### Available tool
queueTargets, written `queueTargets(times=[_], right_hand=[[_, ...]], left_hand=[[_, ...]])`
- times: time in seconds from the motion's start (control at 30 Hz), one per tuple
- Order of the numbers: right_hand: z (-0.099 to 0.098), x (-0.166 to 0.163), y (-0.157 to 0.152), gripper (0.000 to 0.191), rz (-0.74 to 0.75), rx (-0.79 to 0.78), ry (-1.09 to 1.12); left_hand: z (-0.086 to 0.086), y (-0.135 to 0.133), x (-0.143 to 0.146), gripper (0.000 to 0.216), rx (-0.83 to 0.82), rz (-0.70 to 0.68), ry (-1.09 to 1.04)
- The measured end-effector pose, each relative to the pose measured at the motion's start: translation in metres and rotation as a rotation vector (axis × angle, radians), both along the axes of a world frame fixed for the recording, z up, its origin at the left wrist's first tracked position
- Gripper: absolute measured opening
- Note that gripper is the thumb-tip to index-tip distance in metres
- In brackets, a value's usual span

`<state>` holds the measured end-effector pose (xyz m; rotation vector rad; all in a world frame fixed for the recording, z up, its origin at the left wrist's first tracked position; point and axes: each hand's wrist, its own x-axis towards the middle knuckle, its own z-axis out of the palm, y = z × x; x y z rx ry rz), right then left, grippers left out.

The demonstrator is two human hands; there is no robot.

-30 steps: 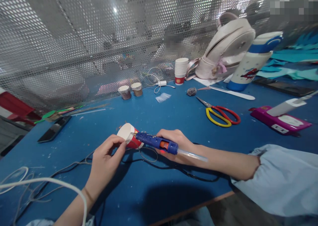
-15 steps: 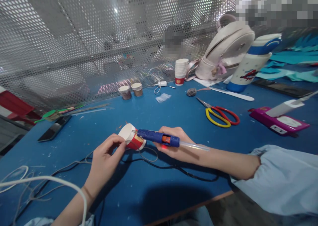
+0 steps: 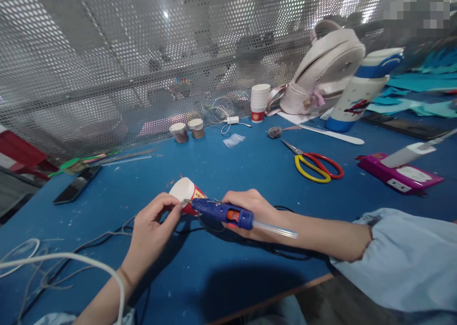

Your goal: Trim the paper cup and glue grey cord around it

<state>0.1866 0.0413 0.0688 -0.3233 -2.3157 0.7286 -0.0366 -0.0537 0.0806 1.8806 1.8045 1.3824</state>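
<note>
A red and white paper cup [image 3: 181, 189] lies tilted near the table's middle, its white base turned toward my left side. My left hand [image 3: 153, 223] is closed on it, thumb and fingers pinched at the cup's near edge. In my right hand [image 3: 254, 208] is a blue hot glue gun [image 3: 212, 209], gripped with the fingers wrapped around its handle. Its metal nozzle points left and comes right up to the cup's rim by my left fingertips; whether they touch I cannot tell. A clear glue stick [image 3: 276, 230] sticks out of the gun's back end.
Scissors [image 3: 312, 167], a purple power strip [image 3: 400, 172] and a bottle [image 3: 357, 94] are at right. Stacked paper cups [image 3: 260, 101] and two small cups [image 3: 187, 130] stand toward the mesh panel [image 3: 124, 44]. A phone [image 3: 77, 184] and cables [image 3: 71, 258] lie left.
The glue gun's nozzle has shifted down and left along the cup toward my left fingertips, and its back end has dropped lower. My left hand and the cup stay nearly still.
</note>
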Motion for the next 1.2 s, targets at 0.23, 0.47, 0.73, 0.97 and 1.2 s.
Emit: queueTargets(times=[0.23,0.47,0.73,0.97,1.2], right_hand=[[-0.0069,-0.0023,0.0021,0.012,-0.081,-0.007,0.027],[-0.0010,0.0001,-0.0014,0.012,-0.063,0.065,-0.049],[-0.0068,-0.0022,0.0005,0.014,-0.099,0.112,0.014],[0.0012,0.0028,0.0021,0.013,-0.101,0.046,-0.035],[-0.0054,-0.0008,0.0020,0.015,-0.095,0.054,0.045]], left_hand=[[-0.0002,-0.0003,-0.0010,0.013,0.054,0.013,0.060],[-0.0030,-0.0008,-0.0008,0.013,0.072,0.054,0.133],[-0.0032,-0.0002,-0.0007,0.011,0.121,0.050,0.167],[-0.0022,-0.0009,-0.0011,0.014,0.086,0.060,0.132],[-0.0013,-0.0006,-0.0005,0.012,0.084,0.041,0.102]])
